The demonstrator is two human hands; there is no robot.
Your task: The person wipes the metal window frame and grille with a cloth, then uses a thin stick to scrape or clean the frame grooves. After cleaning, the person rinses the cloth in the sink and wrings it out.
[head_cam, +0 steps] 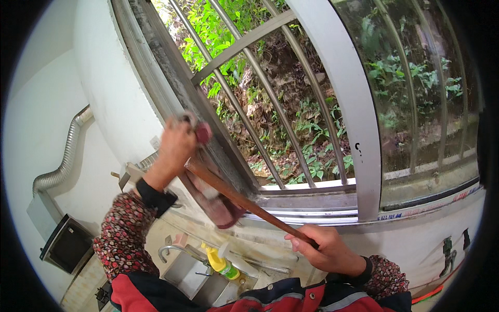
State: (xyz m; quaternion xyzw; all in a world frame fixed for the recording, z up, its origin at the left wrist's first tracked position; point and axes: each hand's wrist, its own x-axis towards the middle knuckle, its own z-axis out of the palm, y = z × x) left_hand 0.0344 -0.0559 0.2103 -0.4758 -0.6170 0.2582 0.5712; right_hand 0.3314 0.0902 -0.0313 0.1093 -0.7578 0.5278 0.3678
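My left hand (177, 140), blurred, is closed on a dark-red cloth (228, 212) at the left side of the window frame (171, 87). Part of the cloth bunches above the fingers, and a longer part hangs below towards the sill. My right hand (327, 249) grips the dark lower end of a brown wooden stick (241, 199). This stick slants up to the left, passing in front of the hanging cloth. Its upper end lies just below my left hand; whether that hand also touches it, I cannot tell.
Metal bars (269, 93) cross the window opening, with plants and an earth bank outside. A sliding glass pane (421, 97) stands at right. Below are a steel sink (187, 269), a curved faucet (167, 249) and a yellow bottle (220, 263). A silver duct (72, 144) runs along the left wall.
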